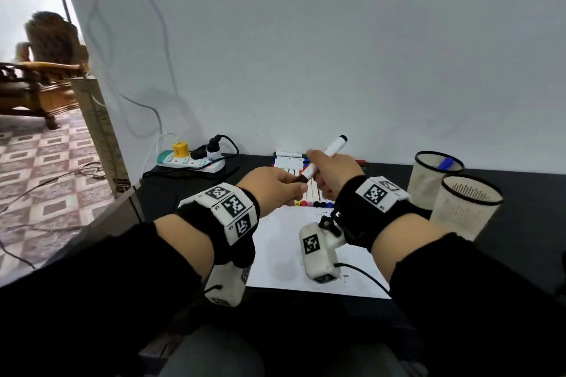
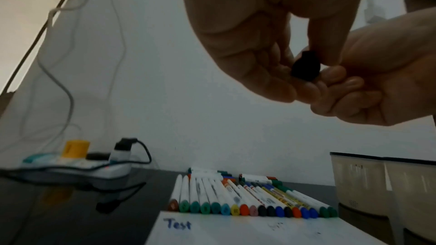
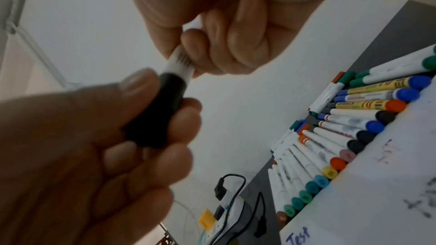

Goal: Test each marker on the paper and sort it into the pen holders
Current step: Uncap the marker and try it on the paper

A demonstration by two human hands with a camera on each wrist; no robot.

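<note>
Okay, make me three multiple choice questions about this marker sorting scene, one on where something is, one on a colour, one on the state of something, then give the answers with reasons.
1. Where does the blue marker stand?
A. In the far pen holder
B. In the near pen holder
C. On the power strip

2. What colour is the cap that the left hand grips?
A. Red
B. Black
C. Yellow

3. What state is the held marker in?
A. Lying on the paper
B. Capped, gripped by both hands
C. Dropped in a holder

Answers:
1 A, its blue end pokes from the far pen holder.
2 B, the right wrist view shows it black.
3 B, the right hand grips the barrel, the cap seated.
</note>
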